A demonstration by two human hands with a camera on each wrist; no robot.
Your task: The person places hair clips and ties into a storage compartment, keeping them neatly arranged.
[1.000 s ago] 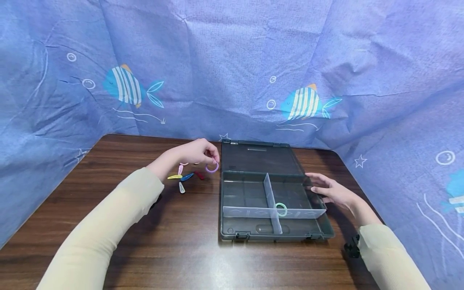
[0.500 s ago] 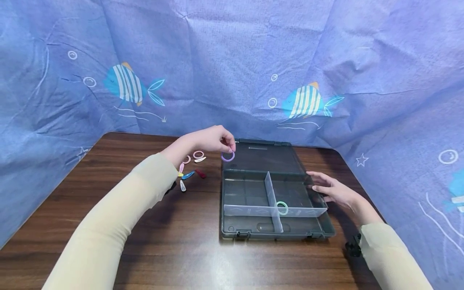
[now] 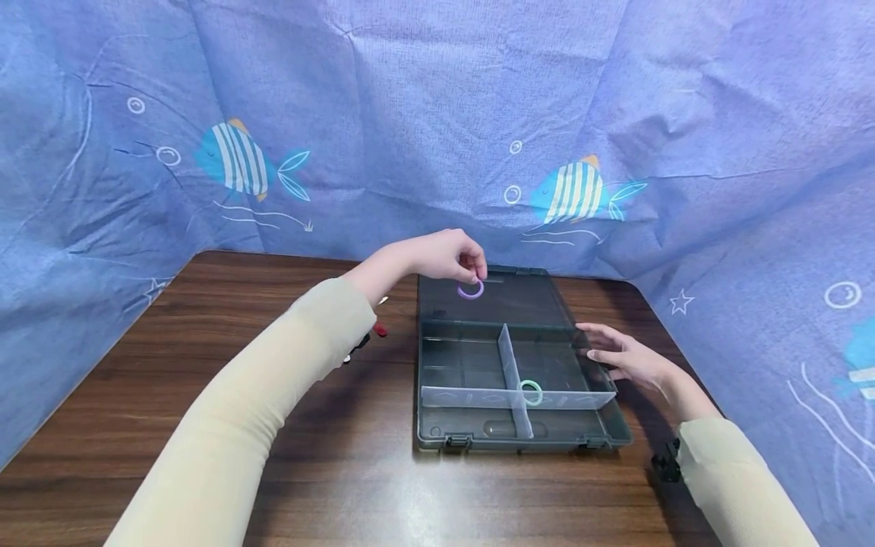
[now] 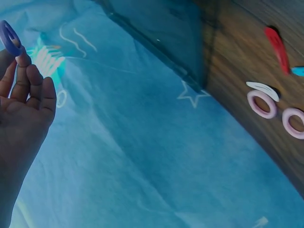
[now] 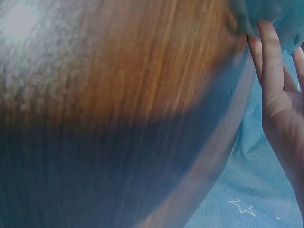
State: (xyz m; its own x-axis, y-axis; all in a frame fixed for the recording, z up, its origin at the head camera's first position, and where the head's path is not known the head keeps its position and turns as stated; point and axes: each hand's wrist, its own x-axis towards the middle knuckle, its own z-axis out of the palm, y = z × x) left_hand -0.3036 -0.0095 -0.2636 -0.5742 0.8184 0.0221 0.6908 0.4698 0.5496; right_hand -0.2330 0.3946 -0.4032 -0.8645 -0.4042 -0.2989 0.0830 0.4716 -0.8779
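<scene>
One purple ring, pinched at its edge by your left fingers over the lid of the grey box, presumably light, springy, best held there; right fingers, loosely extended, touching the box's side.

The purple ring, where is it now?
Just right of centre in the head view, the purple ring is pinched by the left hand, seen against the grey box's open lid.
</scene>
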